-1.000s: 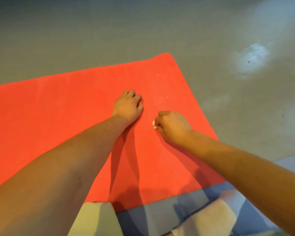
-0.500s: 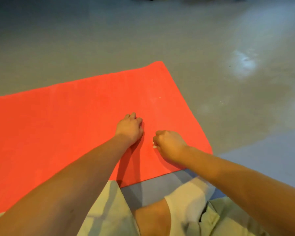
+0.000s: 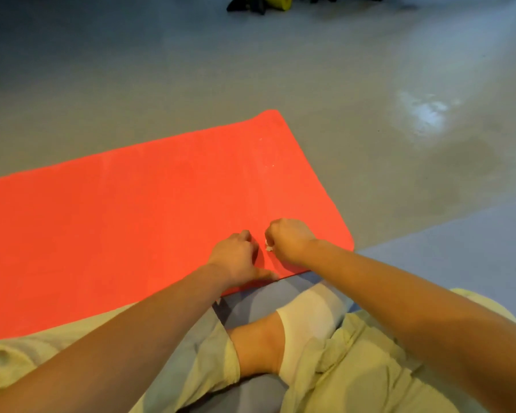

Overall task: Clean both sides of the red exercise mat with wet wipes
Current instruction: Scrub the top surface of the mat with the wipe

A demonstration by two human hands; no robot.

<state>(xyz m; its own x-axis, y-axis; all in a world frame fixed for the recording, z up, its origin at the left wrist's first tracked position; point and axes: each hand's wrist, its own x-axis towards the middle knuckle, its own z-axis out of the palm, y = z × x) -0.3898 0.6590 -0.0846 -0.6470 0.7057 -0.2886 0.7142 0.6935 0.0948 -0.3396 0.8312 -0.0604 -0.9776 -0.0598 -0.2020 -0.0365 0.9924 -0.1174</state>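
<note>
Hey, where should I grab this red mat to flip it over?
Probably the near right corner of the mat, coming from the near side: it lies flat on the floor, and that rounded corner sits bare beside the right hand.

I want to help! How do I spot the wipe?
Find the big red mat on the grey floor. Near its right end the right hand makes a fist. The wet wipe is the tiny white scrap poking from it; the left hand shows none.

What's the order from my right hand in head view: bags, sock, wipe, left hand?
1. Wipe, held in the right hand.
2. Left hand, just left of it.
3. Sock, below, off the mat.
4. Bags, far across the floor.
</note>
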